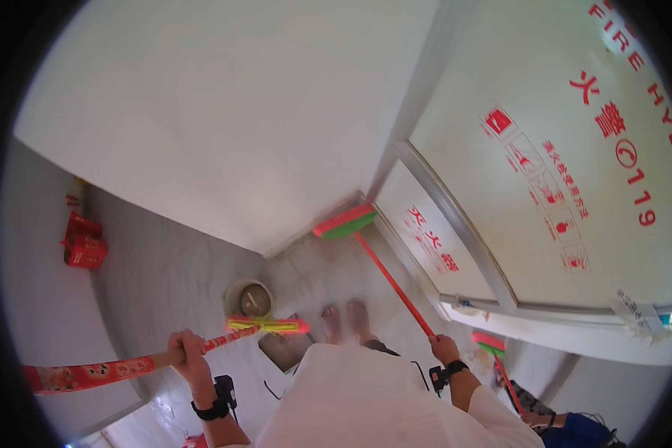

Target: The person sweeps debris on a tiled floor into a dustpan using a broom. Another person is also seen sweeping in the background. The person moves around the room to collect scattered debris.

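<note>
My left hand (187, 355) grips the handle of a broom (109, 374) wrapped in red floral film. Its pink and yellow head (266, 325) is beside a round bucket (235, 294) and overlaps a flat dustpan-like piece (284, 350) in view. My right hand (444, 350) holds the orange-red handle of a second broom (395, 284). That broom's red and green head (345, 222) lies in the floor corner, between the white wall and a cabinet's base. Dark straps with small devices are on both my wrists. My feet (344, 322) stand between the two brooms.
A fire hydrant cabinet (515, 185) bearing red writing and pictograms rises at the right. A white wall (218, 112) stands ahead. Red boxes (85, 243) sit at the far left wall. Lower right, another person's hand (533, 419) holds a similar broom (507, 374).
</note>
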`<action>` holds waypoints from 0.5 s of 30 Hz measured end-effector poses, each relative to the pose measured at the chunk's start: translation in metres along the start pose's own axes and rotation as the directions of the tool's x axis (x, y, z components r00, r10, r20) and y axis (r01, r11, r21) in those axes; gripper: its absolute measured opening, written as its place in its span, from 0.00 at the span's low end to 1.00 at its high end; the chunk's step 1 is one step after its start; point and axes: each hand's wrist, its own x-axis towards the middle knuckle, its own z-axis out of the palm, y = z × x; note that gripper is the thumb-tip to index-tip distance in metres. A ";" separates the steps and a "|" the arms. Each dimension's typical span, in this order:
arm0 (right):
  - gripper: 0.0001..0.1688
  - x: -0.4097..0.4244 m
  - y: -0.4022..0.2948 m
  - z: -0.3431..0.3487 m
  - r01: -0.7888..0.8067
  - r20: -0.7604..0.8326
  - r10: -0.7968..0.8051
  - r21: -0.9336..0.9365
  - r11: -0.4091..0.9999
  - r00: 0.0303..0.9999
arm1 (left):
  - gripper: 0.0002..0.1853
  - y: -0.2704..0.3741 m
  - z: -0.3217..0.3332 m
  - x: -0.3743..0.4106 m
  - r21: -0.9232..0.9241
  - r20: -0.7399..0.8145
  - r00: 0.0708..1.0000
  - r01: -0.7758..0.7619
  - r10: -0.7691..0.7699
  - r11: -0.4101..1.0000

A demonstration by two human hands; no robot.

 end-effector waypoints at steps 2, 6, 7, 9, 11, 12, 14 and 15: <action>0.27 -0.029 0.040 0.031 -0.036 0.028 0.034 0.043 0.998 0.999 | 0.09 0.000 0.008 0.005 0.020 0.064 0.998 -0.010 0.009 1.000; 0.27 -0.125 0.094 0.055 -0.161 0.083 0.158 0.028 0.987 0.984 | 0.09 -0.007 0.021 0.017 -0.025 0.129 0.992 0.007 -0.003 1.000; 0.27 -0.153 0.097 0.054 -0.215 0.103 0.212 0.015 0.977 0.972 | 0.09 -0.009 0.023 0.019 -0.025 0.143 0.990 0.003 0.000 1.000; 0.27 -0.206 0.088 0.040 -0.299 0.117 0.301 -0.035 0.954 0.946 | 0.09 -0.011 0.028 0.020 -0.045 0.173 0.985 0.013 -0.005 0.999; 0.29 -0.244 0.095 0.042 -0.336 0.106 0.338 -0.035 0.941 0.935 | 0.08 -0.016 0.033 0.022 -0.093 0.198 0.980 0.031 -0.012 0.995; 0.29 -0.258 0.102 0.041 -0.277 0.110 0.279 -0.032 0.960 0.954 | 0.08 -0.019 0.036 0.024 -0.102 0.223 0.975 0.039 -0.015 0.994; 0.28 -0.278 0.089 0.025 -0.291 0.111 0.302 -0.100 0.951 0.947 | 0.07 -0.029 0.043 0.025 -0.116 0.280 0.960 0.055 -0.021 0.992; 0.27 -0.270 0.067 0.007 -0.343 0.107 0.365 -0.183 0.922 0.925 | 0.07 -0.031 0.039 0.025 -0.113 0.279 0.960 0.058 -0.024 0.992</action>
